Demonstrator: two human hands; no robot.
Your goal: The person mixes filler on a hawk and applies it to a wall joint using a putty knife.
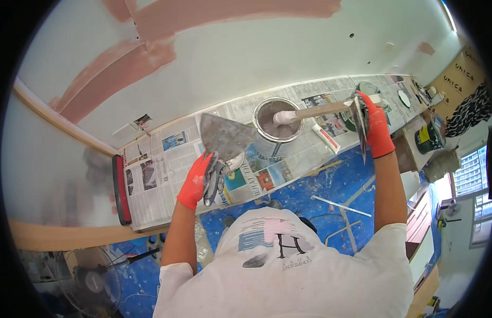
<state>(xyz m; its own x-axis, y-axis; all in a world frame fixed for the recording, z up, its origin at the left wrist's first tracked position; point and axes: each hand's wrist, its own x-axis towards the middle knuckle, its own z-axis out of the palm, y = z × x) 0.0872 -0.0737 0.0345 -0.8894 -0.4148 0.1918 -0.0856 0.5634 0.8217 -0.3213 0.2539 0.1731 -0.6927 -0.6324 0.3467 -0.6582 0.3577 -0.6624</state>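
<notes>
My left hand [195,180], in a red glove, is closed round the dirty handle of a wide putty knife [225,135], whose grey-smeared blade is raised left of an open metal can [278,148]. Red-gloved too, my right hand [378,130] grips a long wooden stick [320,108] and an upright metal blade [358,124]. The stick’s pale, coated end [284,117] reaches into the grey contents of the can. A white tube [325,135] lies beside the can on a newspaper-covered bench [145,204].
Behind the bench is a wall [246,47] with pink patches. A red-black level [121,191] is at the left end. Tubs [429,138] and cardboard [455,79] are at right. A fan [89,281] stands lower left; metal strips [341,206] lie on blue sheeting [331,185].
</notes>
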